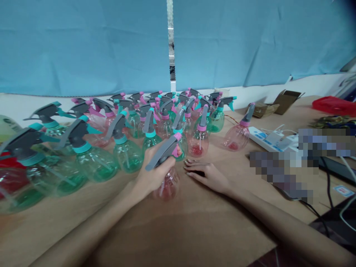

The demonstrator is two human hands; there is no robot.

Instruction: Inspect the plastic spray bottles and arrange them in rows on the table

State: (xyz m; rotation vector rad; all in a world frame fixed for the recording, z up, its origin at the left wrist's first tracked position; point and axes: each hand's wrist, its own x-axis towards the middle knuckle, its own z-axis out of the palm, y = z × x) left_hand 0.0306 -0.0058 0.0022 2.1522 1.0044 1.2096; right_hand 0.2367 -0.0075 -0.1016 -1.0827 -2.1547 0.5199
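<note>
My left hand (155, 167) is wrapped round the neck and trigger of a pink spray bottle (167, 186) with a grey and pink head. The bottle stands upright at the front of the table, its neck hidden by my fingers. My right hand (208, 175) lies on the tabletop to its right, fingers stretched out and holding nothing. Just beyond my right fingers stands another pink spray bottle (198, 144). To the left of my left hand is a green spray bottle (128, 154) with a turquoise collar.
Several more green and pink spray bottles crowd the table's left and back. A lone pink spray bottle (237, 135) stands right of them. Further right are a white power strip (265, 139), an open cardboard box (286, 102), a red plastic bag (333, 105) and cables. A blue cloth (83, 44) hangs behind.
</note>
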